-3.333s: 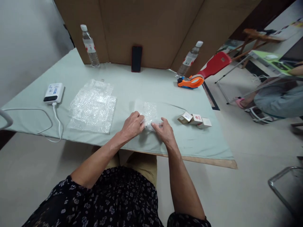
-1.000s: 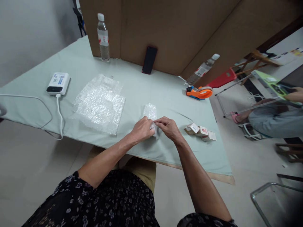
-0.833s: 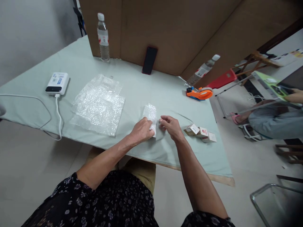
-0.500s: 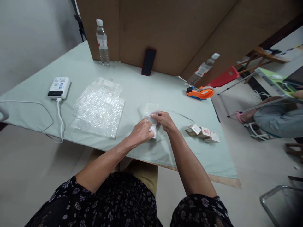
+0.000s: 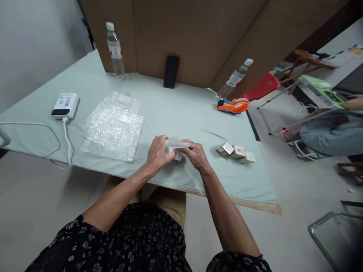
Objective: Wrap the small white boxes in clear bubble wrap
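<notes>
A small piece of bubble wrap [image 5: 173,142], partly folded over, is held between my two hands near the table's front edge. My left hand [image 5: 159,152] grips its left side with bent fingers. On its right side, my right hand [image 5: 196,154] pinches the raised flap between thumb and fingers. Whether anything lies inside the wrap cannot be made out. Larger bubble wrap sheets [image 5: 115,128] lie flat to the left of my hands. To the right, three small boxes [image 5: 237,152] sit close together.
A power bank [image 5: 65,105] with a white cable is at the left. Two water bottles [image 5: 115,53] and a phone [image 5: 171,71] stand by the cardboard [image 5: 195,37]. An orange tape dispenser [image 5: 233,107] lies at the right. A person's legs [image 5: 331,132] show beyond the table.
The small bubble wrap has its far end lifted and folded toward me. My left hand has moved up to its left side. The whole view has shifted slightly.
</notes>
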The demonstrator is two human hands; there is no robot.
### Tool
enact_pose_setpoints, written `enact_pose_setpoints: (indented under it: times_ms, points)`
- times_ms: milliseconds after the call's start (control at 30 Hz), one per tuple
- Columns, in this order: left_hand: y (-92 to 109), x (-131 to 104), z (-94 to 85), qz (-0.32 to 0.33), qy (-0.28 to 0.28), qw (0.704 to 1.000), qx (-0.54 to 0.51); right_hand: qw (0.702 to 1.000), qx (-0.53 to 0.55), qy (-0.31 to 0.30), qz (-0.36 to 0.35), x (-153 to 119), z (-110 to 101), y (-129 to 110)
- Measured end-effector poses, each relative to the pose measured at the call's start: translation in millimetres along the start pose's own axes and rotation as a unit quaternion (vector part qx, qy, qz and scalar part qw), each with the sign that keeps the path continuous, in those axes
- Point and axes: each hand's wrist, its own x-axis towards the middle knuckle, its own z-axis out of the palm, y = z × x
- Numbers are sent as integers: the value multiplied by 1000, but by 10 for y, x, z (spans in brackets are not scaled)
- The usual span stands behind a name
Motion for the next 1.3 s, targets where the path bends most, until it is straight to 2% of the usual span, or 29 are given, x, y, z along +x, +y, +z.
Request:
enact_pose_setpoints:
  times_ms: [67, 133, 200, 300, 433, 533, 633, 733, 800, 900, 967, 1067, 1167, 1300]
  points:
    - [-45, 39, -37, 36, -12, 999, -2, 999, -15, -19, -30, 2, -19, -15]
    - [-88, 82, -67, 67, -53, 996, -22, 997, -29, -41, -54, -10, -47, -23]
    - [-121, 105, -83, 82, -90, 992, -47, 994, -54, -66, -73, -61, -80, -8]
    - [-142, 99, -84, 89, -109, 988, -68, 983, -118, -93, -106, -205, -101, 72]
    - [-133, 112, -65, 94, -118, 986, -75, 962, -214, -59, -160, -332, -27, 214]
    - [-124, 176, -70, 76, -113, 985, -102, 959, -224, -14, -171, -271, 40, 233]
    - [-143, 225, -132, 44, -134, 973, -185, 982, -149, 22, -116, -164, 62, 159]
    - [-204, 194, -213, 37, -214, 936, -275, 999, -16, 9, 35, -129, 73, 76]
    - [-252, 134, -237, 31, -256, 911, -321, 990, 61, -13, 128, -152, 94, 42]
    - [-291, 45, -213, -5, -278, 872, -404, 974, 112, -37, 195, -205, 125, 17]
    - [-285, 10, -182, -33, -285, 843, -455, 976, 90, -42, 191, -230, 124, 9]
    - [-256, -3, -148, -65, -273, 823, -494, 992, 20, -12, 127, -259, 88, 0]
    - [-253, 7, -129, -72, -271, 821, -497, 996, 24, -18, 87, -288, 59, -15]
    - [-277, 20, -111, -67, -273, 830, -481, 994, 42, -56, 83, -315, 94, -30]
